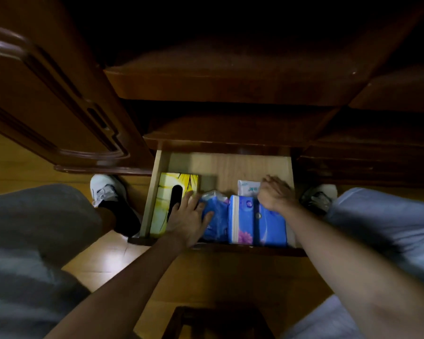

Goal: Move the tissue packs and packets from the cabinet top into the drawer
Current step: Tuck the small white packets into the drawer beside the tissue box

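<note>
Left hand (190, 217) flat, fingers spread on small blue pack (216, 216); right hand (275, 193) curled gripping big blue pack's (257, 222) far edge, drawer's (154, 192) front-right corner.

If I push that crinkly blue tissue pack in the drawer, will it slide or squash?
The blue tissue pack probably squashes first: its wrapper looks wrinkled and soft. It likely feels light. The left hand rests on it, and neighbours crowd both sides, so sliding seems limited.

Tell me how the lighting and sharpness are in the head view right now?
Head view: the drawer is lit, the cabinet shelves above sit in deep shadow; glare patch on the floor; right hand slightly motion-blurred; wide-angle bending at the edges.
</note>
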Demonstrator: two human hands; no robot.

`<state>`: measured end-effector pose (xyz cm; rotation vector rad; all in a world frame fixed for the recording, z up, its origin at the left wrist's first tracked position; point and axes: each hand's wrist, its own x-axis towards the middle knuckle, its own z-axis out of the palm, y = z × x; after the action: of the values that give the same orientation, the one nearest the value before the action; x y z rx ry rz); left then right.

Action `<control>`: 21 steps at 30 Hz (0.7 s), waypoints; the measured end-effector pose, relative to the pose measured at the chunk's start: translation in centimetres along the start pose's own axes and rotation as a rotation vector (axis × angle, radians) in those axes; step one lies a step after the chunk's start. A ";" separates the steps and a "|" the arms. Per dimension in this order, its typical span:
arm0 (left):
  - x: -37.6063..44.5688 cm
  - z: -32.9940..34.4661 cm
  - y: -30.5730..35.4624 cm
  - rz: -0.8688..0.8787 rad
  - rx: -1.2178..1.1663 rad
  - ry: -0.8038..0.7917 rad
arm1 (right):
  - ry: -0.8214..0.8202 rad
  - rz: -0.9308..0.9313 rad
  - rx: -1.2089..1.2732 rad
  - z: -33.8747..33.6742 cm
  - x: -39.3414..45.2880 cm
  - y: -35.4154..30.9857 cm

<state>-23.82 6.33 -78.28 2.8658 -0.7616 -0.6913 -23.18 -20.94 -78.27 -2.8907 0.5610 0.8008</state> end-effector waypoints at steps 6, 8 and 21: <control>-1.4 -11.3 1.0 0.047 -0.036 0.018 | 0.045 -0.144 0.218 -9.3 -6.4 -0.1; -2.7 -17.4 1.7 0.097 -0.012 0.261 | 0.255 -0.238 0.282 -14.0 -9.7 0.3; -4.1 -47.7 7.6 0.287 0.059 1.064 | 0.939 -0.327 0.360 -42.4 -17.3 1.8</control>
<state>-8.91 0.62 -32.46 2.5050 -0.9160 0.8385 -17.28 -24.64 -33.00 -2.7294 0.2170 -0.6749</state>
